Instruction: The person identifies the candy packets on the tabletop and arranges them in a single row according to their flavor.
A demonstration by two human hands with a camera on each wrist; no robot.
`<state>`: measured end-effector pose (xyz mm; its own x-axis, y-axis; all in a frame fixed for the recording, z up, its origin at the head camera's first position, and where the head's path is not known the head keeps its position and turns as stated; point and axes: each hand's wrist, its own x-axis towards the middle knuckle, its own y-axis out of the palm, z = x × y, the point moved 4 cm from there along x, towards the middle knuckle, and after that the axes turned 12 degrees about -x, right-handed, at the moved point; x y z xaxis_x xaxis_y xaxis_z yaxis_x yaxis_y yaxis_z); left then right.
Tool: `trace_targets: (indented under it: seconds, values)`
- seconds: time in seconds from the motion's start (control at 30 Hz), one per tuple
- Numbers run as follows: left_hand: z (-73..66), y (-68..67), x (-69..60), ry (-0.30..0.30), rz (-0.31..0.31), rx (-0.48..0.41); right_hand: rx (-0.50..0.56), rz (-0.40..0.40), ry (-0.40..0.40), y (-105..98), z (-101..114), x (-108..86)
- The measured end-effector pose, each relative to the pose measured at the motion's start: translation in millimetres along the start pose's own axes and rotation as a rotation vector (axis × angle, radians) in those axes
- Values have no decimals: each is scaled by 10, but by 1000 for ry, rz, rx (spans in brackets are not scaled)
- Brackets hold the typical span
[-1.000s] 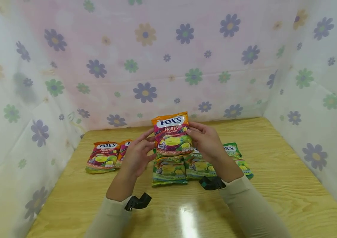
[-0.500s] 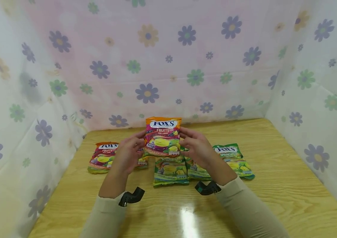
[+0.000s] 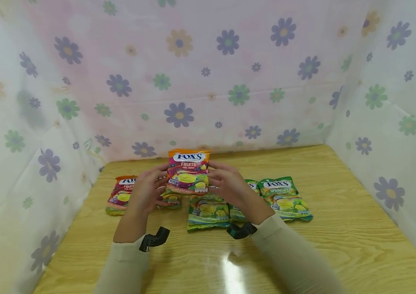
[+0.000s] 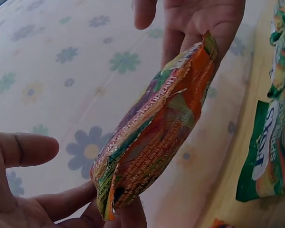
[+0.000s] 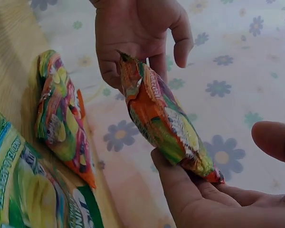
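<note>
Between my two hands a purple and orange Fox's Fruits candy bag (image 3: 187, 173) is held upright above the table, its front towards the head view. My left hand (image 3: 143, 194) supports its left side, fingers behind it; in the left wrist view the thumb of that left hand (image 4: 23, 190) stands off the bag (image 4: 152, 128). At the right side, the fairly straight fingers of my right hand (image 3: 233, 188) touch it. The right wrist view shows the fingers of this right hand (image 5: 218, 199) under the bag (image 5: 166, 118), thumb apart.
Two more Fruits bags lie behind my left hand, one at the left (image 3: 117, 200), the other (image 3: 170, 201) partly hidden. Green Springtea bags lie at centre (image 3: 208, 212), beside it (image 3: 238, 212) and at the right (image 3: 284, 200). Flowered cloth (image 3: 208, 94) surrounds the wooden table (image 3: 340, 245).
Both hands have carried the held bag leftward and somewhat lower, from above the central green bag to in front of the second Fruits bag. More of the green bags at the right shows.
</note>
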<state>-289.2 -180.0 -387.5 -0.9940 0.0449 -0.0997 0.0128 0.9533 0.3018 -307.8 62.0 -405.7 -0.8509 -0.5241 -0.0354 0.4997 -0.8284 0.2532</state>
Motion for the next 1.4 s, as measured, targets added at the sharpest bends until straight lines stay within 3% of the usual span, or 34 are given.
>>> trace_targets:
  seconds: [0.23,0.47,0.63,1.07,1.23,1.4]
  values:
    - [29,-305,81,-49,-51,38,32,-46,76,171,-244,313]
    - [155,-441,187,-100,-108,75,71,-79,134,197,-486,479]
    - [225,-504,235,-124,-145,126,118,-57,176,214,-647,555]
    - [261,-512,277,-126,-99,223,97,-18,222,228,-792,644]
    - [297,-491,282,-147,-93,217,91,-31,230,155,-786,606]
    - [375,-440,309,-166,-46,177,67,7,233,71,-754,549]
